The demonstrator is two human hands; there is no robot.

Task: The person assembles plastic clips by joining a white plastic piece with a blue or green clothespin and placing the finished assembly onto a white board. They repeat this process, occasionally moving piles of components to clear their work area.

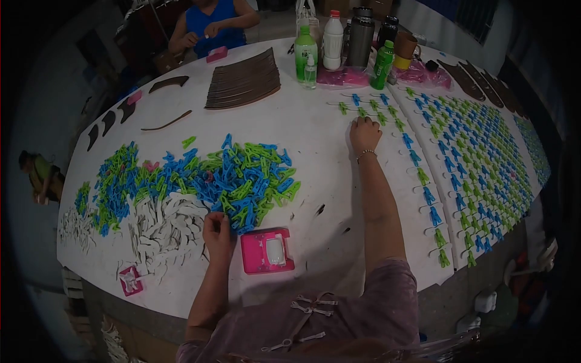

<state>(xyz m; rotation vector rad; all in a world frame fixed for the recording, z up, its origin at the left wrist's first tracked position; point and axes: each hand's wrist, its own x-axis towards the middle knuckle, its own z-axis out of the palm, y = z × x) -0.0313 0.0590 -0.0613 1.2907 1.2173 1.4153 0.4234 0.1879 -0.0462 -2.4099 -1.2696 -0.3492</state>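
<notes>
My left hand (pixel 218 228) is closed at the lower edge of a heap of blue and green clips (pixel 242 181), beside a pile of thin white strips (pixel 166 227); what its fingers hold, if anything, is too small to name. Just right of it lies a pink tray (pixel 254 260) with a white object (pixel 275 250) in it. My right hand (pixel 365 134) reaches far forward, its fingers bent at a green clip (pixel 362 112) in the rows of clips with white strips. Whether it grips that clip cannot be made out.
Many clips in rows (pixel 472 163) cover the right side. Brown strips (pixel 242 81), a green bottle (pixel 305 51), a white bottle (pixel 332 42) and dark flasks (pixel 361 39) stand or lie at the back. A person in blue (pixel 212 24) sits across; another person (pixel 42 175) is at far left.
</notes>
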